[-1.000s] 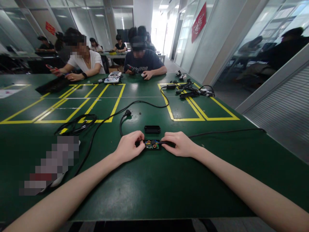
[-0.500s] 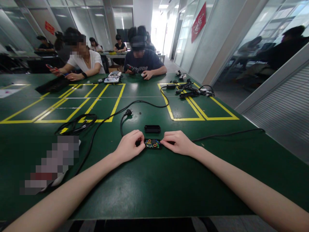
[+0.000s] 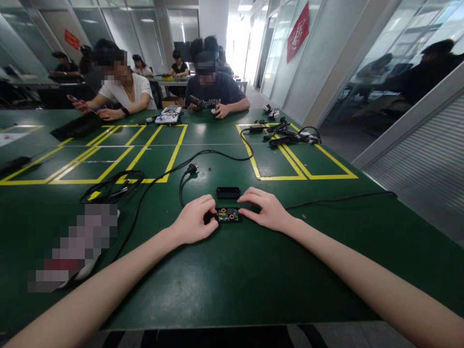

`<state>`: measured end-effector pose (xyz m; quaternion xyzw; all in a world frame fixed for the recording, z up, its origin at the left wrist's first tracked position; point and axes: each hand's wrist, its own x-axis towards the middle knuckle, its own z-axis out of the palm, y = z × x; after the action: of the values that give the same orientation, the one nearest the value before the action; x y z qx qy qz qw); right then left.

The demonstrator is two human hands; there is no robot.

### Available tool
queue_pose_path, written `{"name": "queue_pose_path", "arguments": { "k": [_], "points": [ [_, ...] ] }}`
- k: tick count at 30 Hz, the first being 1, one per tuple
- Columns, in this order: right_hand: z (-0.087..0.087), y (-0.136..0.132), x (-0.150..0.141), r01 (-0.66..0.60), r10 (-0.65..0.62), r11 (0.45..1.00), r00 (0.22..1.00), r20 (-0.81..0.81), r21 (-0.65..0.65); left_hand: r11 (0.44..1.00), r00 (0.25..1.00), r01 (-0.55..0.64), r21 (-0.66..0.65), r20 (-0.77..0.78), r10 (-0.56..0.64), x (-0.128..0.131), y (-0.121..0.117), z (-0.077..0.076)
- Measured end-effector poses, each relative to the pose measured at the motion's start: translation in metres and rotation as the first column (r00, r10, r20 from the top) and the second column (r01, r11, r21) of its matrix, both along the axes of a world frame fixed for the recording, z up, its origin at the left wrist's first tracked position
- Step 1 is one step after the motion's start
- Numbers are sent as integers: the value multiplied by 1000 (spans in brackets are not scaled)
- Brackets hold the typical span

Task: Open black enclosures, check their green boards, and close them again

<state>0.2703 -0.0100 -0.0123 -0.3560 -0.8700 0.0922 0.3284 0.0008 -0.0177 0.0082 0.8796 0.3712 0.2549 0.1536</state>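
An opened power adapter (image 3: 228, 217) lies on the green table in front of me, its circuit board with two copper-coloured coils facing up in a black shell half. My left hand (image 3: 195, 220) is closed at the adapter's left end, thumb and curled fingers on its edge. At the other end, my right hand (image 3: 266, 209) is open, with the thumb tip close to the adapter and the fingers raised apart from it. Just beyond the board sits the black cover half (image 3: 228, 193), hollow side up.
A cord with a plug (image 3: 192, 168) curves beyond my left hand. Another cord (image 3: 340, 200) runs right. A coiled black cable (image 3: 112, 186) and a blurred-out object (image 3: 78, 246) lie left. Several adapters and cables (image 3: 286, 133) are at the back right. Two people sit opposite.
My right hand's fingers have parted and lifted off the adapter's right end. My left hand stays at the left end. A dark object now shows at the table's left edge.
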Motion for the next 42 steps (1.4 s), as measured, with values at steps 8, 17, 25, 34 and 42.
{"name": "queue_pose_path", "arguments": {
  "k": [8,17,25,34,42],
  "points": [
    [-10,6,-1,42,-47,999,980,194,27,1000,1000,6,19,-28,-5,1,0,-3],
    [-1,1,-9,-50,36,992,993,-111,-120,993,997,-58,107,50,53,0,-1,-9],
    [-1,-1,-14,-110,-15,942,930,-366,-317,999,1000,-18,34,-16,18,-2,2,-13],
    [-1,-2,-17,-116,-15,943,922,-388,-311,999,999,-22,45,-33,24,-3,4,-17],
    [0,-3,-17,-109,-30,937,921,-389,-331,999,1000,-25,21,0,25,-4,3,-18]
  ]
}}
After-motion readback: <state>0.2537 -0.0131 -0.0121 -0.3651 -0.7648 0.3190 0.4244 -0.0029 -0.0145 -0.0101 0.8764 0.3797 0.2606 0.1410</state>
